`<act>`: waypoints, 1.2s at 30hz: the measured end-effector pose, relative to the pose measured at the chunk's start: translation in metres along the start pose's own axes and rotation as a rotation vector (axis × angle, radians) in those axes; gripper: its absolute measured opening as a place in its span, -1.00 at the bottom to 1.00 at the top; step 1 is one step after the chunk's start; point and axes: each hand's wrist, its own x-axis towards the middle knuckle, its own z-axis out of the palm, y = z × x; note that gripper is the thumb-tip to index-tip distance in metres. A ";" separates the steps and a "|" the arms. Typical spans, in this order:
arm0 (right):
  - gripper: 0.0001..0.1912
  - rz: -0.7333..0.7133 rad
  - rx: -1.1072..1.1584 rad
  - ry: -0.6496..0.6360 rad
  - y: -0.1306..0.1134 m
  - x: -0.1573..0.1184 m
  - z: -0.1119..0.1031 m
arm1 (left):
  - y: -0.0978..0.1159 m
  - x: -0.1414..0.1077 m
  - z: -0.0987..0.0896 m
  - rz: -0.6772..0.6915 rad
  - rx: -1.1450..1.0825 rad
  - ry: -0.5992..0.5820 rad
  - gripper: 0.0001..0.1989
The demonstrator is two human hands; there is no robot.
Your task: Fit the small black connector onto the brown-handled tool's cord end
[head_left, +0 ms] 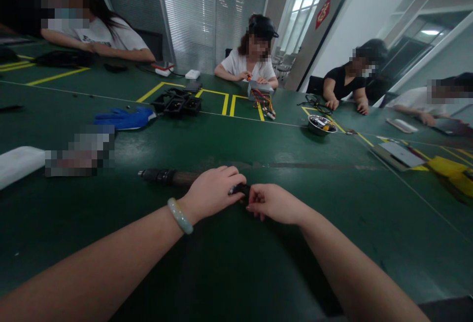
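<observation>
On the green table (236,149) lies a long dark tool (185,179) with a black collar and a metal tip pointing left. My left hand (216,186), with a pale green bangle at the wrist, is wrapped over the tool's right part. A black end piece (242,190) shows between my two hands. My right hand (271,202) has its fingers curled and pressed together at the right side of that piece. What its fingertips pinch is too small and partly hidden.
A blue glove (125,118) and black plastic parts (177,101) lie beyond the tool. A metal bowl (321,125) holds small parts. Across the table, a person handles a grey box with coloured wires (260,91). A white object (22,161) lies at left.
</observation>
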 end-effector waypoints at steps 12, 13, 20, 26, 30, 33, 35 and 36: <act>-0.87 0.023 -0.316 0.237 0.005 0.002 -0.012 | 0.003 -0.001 0.002 0.038 -0.041 0.000 -0.87; -0.88 0.002 -0.389 0.278 0.004 0.001 -0.011 | 0.003 -0.001 0.003 0.034 -0.046 0.001 -0.87; -0.91 -0.032 -0.481 0.322 -0.003 -0.002 -0.011 | 0.002 -0.001 0.003 0.014 -0.058 -0.003 -0.85; -0.89 -0.098 -0.480 0.374 -0.006 -0.001 -0.008 | 0.002 0.000 0.003 0.017 -0.062 0.009 -0.85; -0.88 -0.107 -0.500 0.374 -0.006 -0.001 -0.006 | 0.002 0.000 0.003 0.019 -0.069 0.014 -0.85; -0.88 -0.105 -0.504 0.352 -0.005 -0.001 -0.006 | 0.003 0.000 0.002 0.007 -0.075 0.019 -0.85; -0.89 -0.103 -0.496 0.343 -0.005 -0.001 -0.006 | 0.003 0.000 0.002 -0.008 -0.075 0.021 -0.85; -0.89 -0.104 -0.490 0.342 -0.005 -0.001 -0.006 | 0.004 0.000 0.002 -0.015 -0.074 0.021 -0.85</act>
